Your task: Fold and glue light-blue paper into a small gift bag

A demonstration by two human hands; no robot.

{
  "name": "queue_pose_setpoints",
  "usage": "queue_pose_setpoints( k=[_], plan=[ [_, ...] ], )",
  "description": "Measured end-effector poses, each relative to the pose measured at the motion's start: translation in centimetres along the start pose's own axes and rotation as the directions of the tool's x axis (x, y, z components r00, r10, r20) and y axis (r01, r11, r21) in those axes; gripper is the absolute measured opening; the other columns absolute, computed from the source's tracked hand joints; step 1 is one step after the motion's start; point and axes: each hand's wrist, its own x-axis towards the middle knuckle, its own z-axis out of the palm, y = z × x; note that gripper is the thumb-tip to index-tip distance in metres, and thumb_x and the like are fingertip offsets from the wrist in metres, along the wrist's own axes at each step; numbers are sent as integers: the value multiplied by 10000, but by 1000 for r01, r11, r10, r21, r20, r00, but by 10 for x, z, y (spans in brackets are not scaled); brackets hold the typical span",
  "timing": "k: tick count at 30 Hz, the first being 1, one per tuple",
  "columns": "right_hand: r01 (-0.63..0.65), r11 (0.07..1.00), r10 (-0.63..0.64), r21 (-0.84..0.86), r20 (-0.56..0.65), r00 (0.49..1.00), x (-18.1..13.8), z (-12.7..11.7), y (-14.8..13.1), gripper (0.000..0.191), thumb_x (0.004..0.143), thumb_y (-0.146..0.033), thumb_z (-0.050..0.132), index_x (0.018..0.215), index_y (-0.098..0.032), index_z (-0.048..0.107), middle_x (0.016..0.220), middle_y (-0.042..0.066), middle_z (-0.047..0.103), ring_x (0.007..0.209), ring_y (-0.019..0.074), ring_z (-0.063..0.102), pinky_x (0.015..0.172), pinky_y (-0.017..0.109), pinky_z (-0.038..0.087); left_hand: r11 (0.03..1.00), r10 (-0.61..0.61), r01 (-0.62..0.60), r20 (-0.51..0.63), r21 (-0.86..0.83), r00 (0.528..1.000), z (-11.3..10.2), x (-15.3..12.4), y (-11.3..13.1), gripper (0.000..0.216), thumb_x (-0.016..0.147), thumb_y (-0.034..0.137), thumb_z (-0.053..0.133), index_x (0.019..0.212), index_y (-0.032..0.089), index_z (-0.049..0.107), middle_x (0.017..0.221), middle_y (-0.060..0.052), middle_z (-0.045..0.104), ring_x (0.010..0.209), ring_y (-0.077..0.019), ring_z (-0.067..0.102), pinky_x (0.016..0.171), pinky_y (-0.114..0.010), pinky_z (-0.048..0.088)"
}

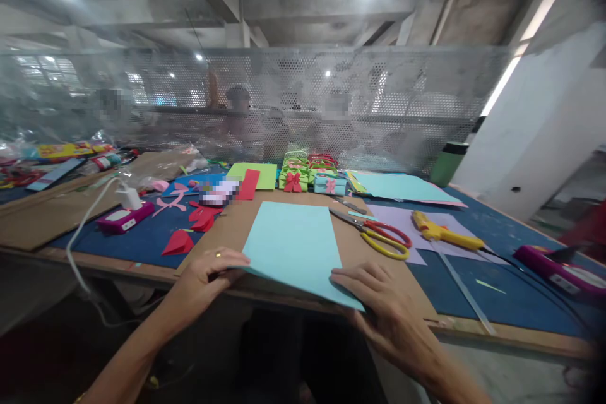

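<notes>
Just beyond blue paper [296, 249], gift boxes [293, 180].

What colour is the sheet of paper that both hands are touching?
The sheet of paper is light blue, touched by the left hand and the right hand, in the head view.

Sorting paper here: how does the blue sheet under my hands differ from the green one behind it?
The blue sheet lies at the near edge, left hand and right hand on its corners; the green sheet lies far back, untouched. A red strip overlaps the green sheet; only hands touch the blue sheet. Both are plain paper.
</notes>
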Motion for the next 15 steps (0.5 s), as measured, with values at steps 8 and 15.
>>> queue_pose_setpoints(
  k=[8,15],
  plan=[
    [-113,970,36,-216,-334,942,21,-15,-24,537,919,-361,614,1413,-238,443,1245,142,655,1107,337,583,899,499,450,908,-2,-55,137,416,991,-13,48,28,343,964,334,442,691,197,599,665,-18,589,712,-179,534,702,-291,375],
    [-221,938,100,-268,-400,911,25,24,-43,445,992,-233,475,1428,-159,425,988,127,705,832,258,638,717,394,463,917,-24,-103,310,386,950,5,86,83,254,933,333,496,820,214,690,768,-1,691,699,-165,575,637,-259,348]
  ],
)
